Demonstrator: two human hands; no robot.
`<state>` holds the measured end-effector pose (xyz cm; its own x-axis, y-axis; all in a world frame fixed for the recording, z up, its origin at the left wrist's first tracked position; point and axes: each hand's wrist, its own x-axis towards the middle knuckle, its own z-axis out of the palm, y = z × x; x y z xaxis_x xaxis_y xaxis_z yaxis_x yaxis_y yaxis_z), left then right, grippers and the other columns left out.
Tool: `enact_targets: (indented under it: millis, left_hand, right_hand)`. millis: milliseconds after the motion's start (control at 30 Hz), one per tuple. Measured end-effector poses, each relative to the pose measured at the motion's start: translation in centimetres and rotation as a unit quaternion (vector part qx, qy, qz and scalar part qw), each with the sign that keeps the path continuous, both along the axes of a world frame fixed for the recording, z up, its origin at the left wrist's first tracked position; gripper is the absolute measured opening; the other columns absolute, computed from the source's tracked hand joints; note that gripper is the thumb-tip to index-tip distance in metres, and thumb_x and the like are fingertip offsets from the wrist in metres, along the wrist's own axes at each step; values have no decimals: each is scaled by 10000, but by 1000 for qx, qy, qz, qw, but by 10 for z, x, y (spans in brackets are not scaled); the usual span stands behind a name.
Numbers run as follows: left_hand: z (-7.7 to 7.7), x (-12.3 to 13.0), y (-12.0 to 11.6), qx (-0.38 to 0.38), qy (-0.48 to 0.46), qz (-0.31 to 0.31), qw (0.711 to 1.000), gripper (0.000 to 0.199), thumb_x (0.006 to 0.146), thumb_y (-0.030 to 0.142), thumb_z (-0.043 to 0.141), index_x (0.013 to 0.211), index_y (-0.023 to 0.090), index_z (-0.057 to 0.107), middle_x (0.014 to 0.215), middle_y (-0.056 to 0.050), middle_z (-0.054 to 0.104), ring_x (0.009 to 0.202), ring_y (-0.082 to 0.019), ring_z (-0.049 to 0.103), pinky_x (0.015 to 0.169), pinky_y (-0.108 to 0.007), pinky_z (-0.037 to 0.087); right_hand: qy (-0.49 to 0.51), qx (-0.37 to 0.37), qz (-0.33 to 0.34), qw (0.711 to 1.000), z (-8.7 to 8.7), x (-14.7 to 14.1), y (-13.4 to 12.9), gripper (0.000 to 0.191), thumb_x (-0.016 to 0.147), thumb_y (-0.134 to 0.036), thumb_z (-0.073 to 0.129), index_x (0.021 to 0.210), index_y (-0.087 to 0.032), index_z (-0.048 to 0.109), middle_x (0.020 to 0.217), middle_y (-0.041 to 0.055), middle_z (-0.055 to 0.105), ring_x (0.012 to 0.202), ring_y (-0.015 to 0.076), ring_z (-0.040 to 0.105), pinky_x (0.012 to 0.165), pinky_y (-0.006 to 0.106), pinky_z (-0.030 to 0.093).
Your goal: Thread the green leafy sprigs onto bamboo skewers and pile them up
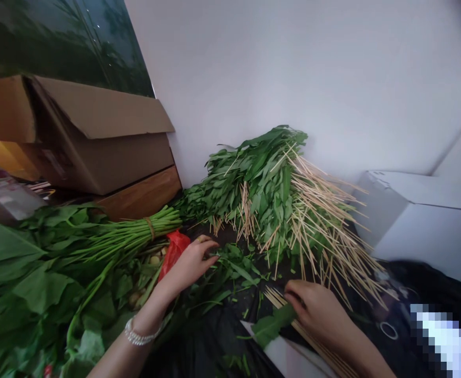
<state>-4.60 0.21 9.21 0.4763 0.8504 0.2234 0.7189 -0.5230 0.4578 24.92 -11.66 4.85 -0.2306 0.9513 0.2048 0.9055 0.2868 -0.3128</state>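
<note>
My left hand (194,261) reaches over loose green leaves (234,268), its fingers apart and nothing visible in them. The fingers of my right hand (313,307) are curled closed at the end of a broad green leaf (273,325). Beneath that hand lies a bundle of bamboo skewers (275,298); whether the fingers also hold a skewer is hidden. Beyond both hands rises a heap of leafy greens (254,173) threaded on skewers, whose bare sticks (325,226) fan out to the right.
Tied green stems (136,231) and large leaves (37,278) spread at the left, beside a red plastic bag (176,249). An opened cardboard box (124,157) stands behind them. A white box (431,226) is at the right, near black plastic (431,289). A wall (313,68) closes the back.
</note>
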Motion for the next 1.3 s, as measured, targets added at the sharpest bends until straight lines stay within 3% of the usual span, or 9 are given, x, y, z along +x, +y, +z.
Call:
enact_targets:
  millis: [267,433,600,700,867,1000,1067,1200,1300]
  left_hand:
    - [-19,2,-24,-71,4,-41,997,168,831,233,559,894,207,713,889,-36,695,841,-186,632,790,-270,455]
    - [-27,33,-49,-108,-12,-95,989,199,868,340,564,931,220,710,905,-33,687,864,-187,623,788,-264,442]
    - [-42,69,-73,-144,-9,-129,981,314,776,435,680,1026,246,694,961,-37,687,901,-215,617,779,-272,430]
    - [-51,80,-79,-152,-2,-146,977,175,766,360,693,885,236,721,886,-23,683,844,-198,613,743,-259,413]
    - [-33,67,-50,-193,-113,-134,966,129,796,283,632,768,174,694,744,15,641,711,-132,569,648,-215,410]
    - [-1,48,3,-160,-200,-41,966,216,811,356,598,786,150,660,687,9,630,644,-134,569,602,-230,435]
    - [8,42,24,-101,-255,35,961,260,800,323,597,981,143,646,802,-30,673,691,-157,614,634,-257,477]
    - [-2,32,30,-13,-275,89,957,516,761,291,629,1251,164,527,1191,-122,606,852,-182,661,752,-302,525]
    - [-21,22,10,-36,-189,59,979,308,794,309,596,1066,179,658,1047,-84,653,820,-179,651,728,-287,515]
  right_hand:
    - [-126,-28,-9,992,-14,1,-3,222,758,-61,495,870,-203,622,958,60,639,754,196,667,577,253,415]
    - [-141,-54,-14,988,-17,4,0,266,698,22,456,776,-186,603,832,54,657,709,192,664,575,249,410]
    - [22,24,38,999,-9,-2,4,224,863,-77,386,806,-204,562,804,25,612,721,149,625,641,239,447]
    - [157,85,64,982,-5,-5,4,211,911,-142,382,862,-215,573,799,20,617,736,142,624,664,235,468]
    - [196,103,-5,975,-8,-3,4,180,925,-198,401,1001,-209,565,929,43,667,847,160,650,745,264,483]
    - [37,16,-58,998,-13,0,3,144,883,-175,448,840,-211,580,847,25,660,764,172,648,666,274,456]
    - [-44,-18,-63,997,-16,0,2,133,841,-157,505,744,-205,582,790,25,649,740,181,639,628,268,433]
    - [-97,-14,-53,994,-22,-4,1,117,775,-142,589,670,-192,601,763,51,656,774,222,634,663,293,427]
    - [-111,-11,-50,992,-25,-6,0,127,771,-120,590,666,-188,613,763,58,665,777,230,636,671,297,425]
